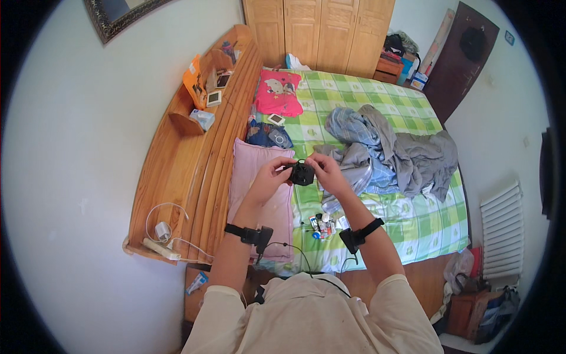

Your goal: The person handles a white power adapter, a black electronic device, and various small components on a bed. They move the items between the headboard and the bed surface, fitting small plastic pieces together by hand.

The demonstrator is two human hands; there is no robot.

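Observation:
Both my hands are raised together over the bed. Between them is a small dark black object (303, 175) with a thin loop on top; its exact kind is too small to make out. My left hand (273, 176) grips it from the left with fingers closed on its edge. The fingertips of my right hand (328, 172) pinch its upper right side. Below the hands lie a pink pillow (259, 203) and a green-and-white checked sheet (306, 218). Each forearm wears a black strap with a small box, with thin black cables hanging from them.
Small tubes and bottles (323, 225) lie in a cluster on the sheet. Rumpled grey and blue bedding (383, 150) covers the right side. Along the left runs a wooden headboard shelf (171, 177) bearing a white charger (163, 230) with its cable. A red pillow (279, 93) lies farther off.

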